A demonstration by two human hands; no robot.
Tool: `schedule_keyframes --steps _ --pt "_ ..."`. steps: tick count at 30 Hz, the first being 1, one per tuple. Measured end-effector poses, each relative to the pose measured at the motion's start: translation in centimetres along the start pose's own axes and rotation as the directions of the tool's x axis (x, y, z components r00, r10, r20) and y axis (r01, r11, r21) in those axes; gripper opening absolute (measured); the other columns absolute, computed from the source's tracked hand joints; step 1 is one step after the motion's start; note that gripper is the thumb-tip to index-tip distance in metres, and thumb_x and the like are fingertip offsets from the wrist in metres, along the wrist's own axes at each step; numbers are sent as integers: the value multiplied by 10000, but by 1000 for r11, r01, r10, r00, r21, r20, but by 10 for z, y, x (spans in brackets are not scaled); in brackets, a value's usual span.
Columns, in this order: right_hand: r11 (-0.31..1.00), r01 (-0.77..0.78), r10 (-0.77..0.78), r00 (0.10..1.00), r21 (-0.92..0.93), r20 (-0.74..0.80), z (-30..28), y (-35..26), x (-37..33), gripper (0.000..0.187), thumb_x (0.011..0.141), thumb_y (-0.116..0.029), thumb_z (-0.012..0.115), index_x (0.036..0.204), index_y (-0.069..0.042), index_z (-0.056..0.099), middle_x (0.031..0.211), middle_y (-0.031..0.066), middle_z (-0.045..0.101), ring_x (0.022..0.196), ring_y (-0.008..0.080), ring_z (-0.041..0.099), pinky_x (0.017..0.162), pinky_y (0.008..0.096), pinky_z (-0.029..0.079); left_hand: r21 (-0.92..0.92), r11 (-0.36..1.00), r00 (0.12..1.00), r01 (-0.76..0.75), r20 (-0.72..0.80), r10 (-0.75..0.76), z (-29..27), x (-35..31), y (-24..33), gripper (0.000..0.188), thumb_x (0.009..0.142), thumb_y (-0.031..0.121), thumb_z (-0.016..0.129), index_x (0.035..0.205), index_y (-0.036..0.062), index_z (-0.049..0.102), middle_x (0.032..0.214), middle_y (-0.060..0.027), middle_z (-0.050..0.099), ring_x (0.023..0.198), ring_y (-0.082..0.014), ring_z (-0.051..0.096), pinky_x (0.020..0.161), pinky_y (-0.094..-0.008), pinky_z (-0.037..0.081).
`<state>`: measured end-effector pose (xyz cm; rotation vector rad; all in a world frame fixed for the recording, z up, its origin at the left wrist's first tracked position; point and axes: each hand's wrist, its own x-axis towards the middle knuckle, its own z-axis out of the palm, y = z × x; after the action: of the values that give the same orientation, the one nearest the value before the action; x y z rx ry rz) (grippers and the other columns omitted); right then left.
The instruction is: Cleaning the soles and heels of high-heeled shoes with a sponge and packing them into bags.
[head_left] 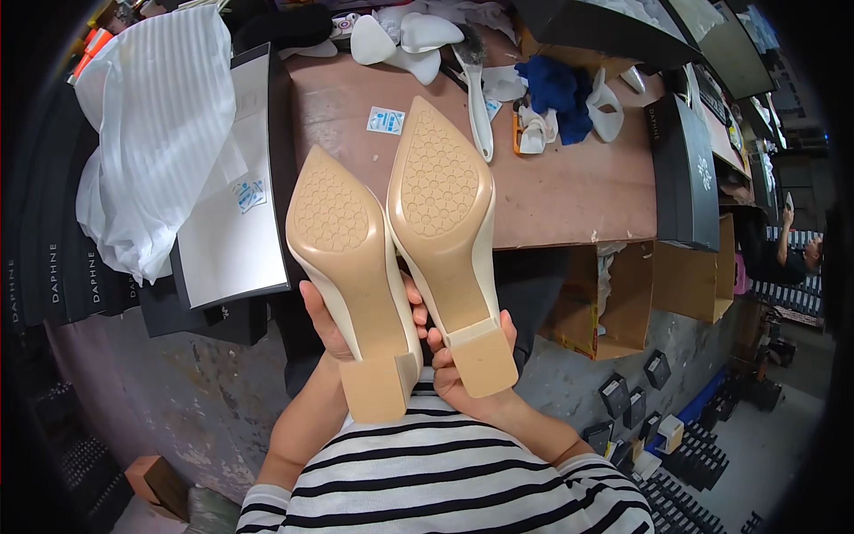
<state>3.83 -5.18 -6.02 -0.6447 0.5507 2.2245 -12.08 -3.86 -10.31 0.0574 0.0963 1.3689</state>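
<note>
1. Biggest thing here is the brown surface point(569, 191), running across the far half of the view and pretty cluttered along its far edge.
2. On the far left there's a heap of white striped wrapping paper point(156, 133), sitting over an open shoe box with a grey-white lid point(236, 240).
3. A black shoe box point(683, 169) stands on the right end of the surface, and an open cardboard box point(614, 303) sits under the surface's near edge.
4. Front and centre: two beige block-heel shoes held soles up, toes pointing far. The left shoe point(347, 267) is a bit nearer, the right shoe point(440, 214) just beside it, sides touching.
5. Left hand point(322, 319) is clamped around the left shoe near the heel, mostly hidden behind it.
6. Right hand point(454, 374) is wrapped around the right shoe's heel area, fingers closed on it.
7. Far side: a blue cloth point(556, 89) and a white shoehorn point(479, 111).
8. Smallest: a little white-and-blue packet point(385, 120) just far of the shoe tips.
</note>
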Motion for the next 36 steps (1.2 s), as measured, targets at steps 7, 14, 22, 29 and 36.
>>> schedule_keyframes --steps 7,14,22,29,36 --pt "983 -176 157 954 54 253 -12 -6 6 771 799 -686 378 1285 -91 438 1210 78 511 1084 157 514 904 304 431 65 998 992 -16 -124 24 -1 1 5 937 754 767 337 1291 0 318 1042 -234 543 763 -322 647 624 -417 593" --pt "995 -85 93 972 -46 217 -11 -6 8 782 800 -684 379 1291 -77 422 1183 97 533 1032 180 558 838 345 490 19 997 987 -71 -146 73 4 -1 1 921 759 754 351 1307 15 309 1064 -256 532 761 -333 655 617 -394 595" --pt "995 -52 63 988 -81 139 -10 -6 6 893 790 -696 411 1297 31 299 1107 166 537 888 233 612 669 279 553 62 989 991 -136 -6 136 -4 0 -1 928 748 761 367 1335 46 289 1093 -233 525 826 -313 645 677 -401 582" --pt "985 -81 122 952 -151 280 -16 -11 6 934 788 -691 425 1316 52 221 1100 161 534 937 223 577 655 290 537 68 983 985 -172 44 169 3 2 -4 940 730 767 395 1345 65 282 1123 -216 519 827 -327 642 683 -426 579" --pt "973 -132 175 958 -192 227 -19 -21 3 945 748 -696 473 1339 4 238 1076 125 555 838 185 538 630 265 418 170 974 988 -146 -14 151 -8 -4 -4 895 731 706 482 1320 49 331 1144 -198 521 877 -323 627 731 -439 564"
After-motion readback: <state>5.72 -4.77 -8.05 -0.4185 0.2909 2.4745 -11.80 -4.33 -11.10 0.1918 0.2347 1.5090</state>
